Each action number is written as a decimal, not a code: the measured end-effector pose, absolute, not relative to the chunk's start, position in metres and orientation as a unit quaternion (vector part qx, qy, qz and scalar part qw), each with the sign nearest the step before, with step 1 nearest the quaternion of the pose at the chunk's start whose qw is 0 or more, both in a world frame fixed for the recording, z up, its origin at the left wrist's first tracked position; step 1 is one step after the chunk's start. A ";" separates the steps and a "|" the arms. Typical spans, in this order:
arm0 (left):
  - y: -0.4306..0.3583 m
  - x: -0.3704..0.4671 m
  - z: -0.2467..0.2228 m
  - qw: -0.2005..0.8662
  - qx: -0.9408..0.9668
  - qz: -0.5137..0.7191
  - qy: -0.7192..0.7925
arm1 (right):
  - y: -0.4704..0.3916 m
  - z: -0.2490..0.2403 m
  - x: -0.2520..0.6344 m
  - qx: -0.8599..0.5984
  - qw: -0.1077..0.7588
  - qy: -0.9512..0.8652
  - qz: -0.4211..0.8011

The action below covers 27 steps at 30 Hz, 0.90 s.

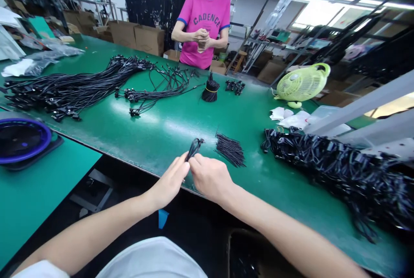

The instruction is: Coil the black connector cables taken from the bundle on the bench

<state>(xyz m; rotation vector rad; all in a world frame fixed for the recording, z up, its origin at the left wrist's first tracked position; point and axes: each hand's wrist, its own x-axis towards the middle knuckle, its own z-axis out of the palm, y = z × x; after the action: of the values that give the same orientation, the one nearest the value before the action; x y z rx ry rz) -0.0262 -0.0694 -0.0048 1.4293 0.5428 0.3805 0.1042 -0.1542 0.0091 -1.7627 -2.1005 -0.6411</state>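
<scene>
Holding cable (195,148) near hands (211,179); carton (149,40) contents unclear

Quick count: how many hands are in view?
4: the wearer's left hand and wearer's right hand at the black cable bundle, plus the co-worker's right hand and co-worker's left hand, close together before the pink shirt.

At 12 o'clock: "CADENCE" (207,21), dark arched capitals, across pink T-shirt (205,7); lettering beneath (211,27) too small to read.
</scene>
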 end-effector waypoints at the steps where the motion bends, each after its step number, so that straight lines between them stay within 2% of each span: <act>1: -0.066 -0.023 -0.006 0.709 0.637 0.195 0.232 | -0.151 0.004 0.101 -0.646 0.221 -0.707 -0.185; 4: -0.058 -0.025 -0.006 0.656 0.683 0.249 0.204 | -0.148 -0.009 0.098 -0.681 0.377 -0.628 0.011; 6: -0.058 -0.035 -0.005 0.541 0.778 0.273 0.163 | -0.151 -0.012 0.102 -0.678 0.420 -0.593 0.111; 7: -0.059 -0.040 -0.006 0.492 0.818 0.266 0.132 | -0.153 -0.011 0.107 -0.682 0.423 -0.584 0.120; 9: -0.061 -0.046 -0.012 0.484 0.842 0.217 0.098 | -0.158 -0.008 0.114 -0.701 0.402 -0.587 0.047; 12: -0.059 -0.039 -0.025 0.632 0.740 0.157 0.168 | -0.163 -0.005 0.111 -0.675 0.336 -0.637 -0.157; 14: -0.054 -0.031 -0.027 0.737 0.623 0.143 0.217 | -0.164 -0.005 0.101 -0.627 0.291 -0.685 -0.232; 17: -0.050 -0.033 -0.014 0.801 0.522 0.177 0.234 | -0.167 -0.010 0.091 -0.596 0.254 -0.739 -0.188; 21: -0.057 -0.051 0.001 0.684 0.655 0.232 0.220 | -0.173 -0.017 0.099 -0.606 0.248 -0.751 -0.084; 24: -0.070 -0.054 -0.014 0.618 0.704 0.241 0.253 | -0.176 -0.023 0.106 -0.648 0.229 -0.713 -0.137; 27: -0.084 -0.047 -0.035 0.686 0.661 0.193 0.235 | -0.175 -0.023 0.103 -0.685 0.237 -0.670 -0.163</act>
<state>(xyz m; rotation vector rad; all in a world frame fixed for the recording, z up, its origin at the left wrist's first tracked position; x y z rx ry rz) -0.0471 -0.0840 -0.0351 1.4802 0.5272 0.4318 0.1029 -0.1753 -0.0227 -1.8776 -1.8359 -0.4476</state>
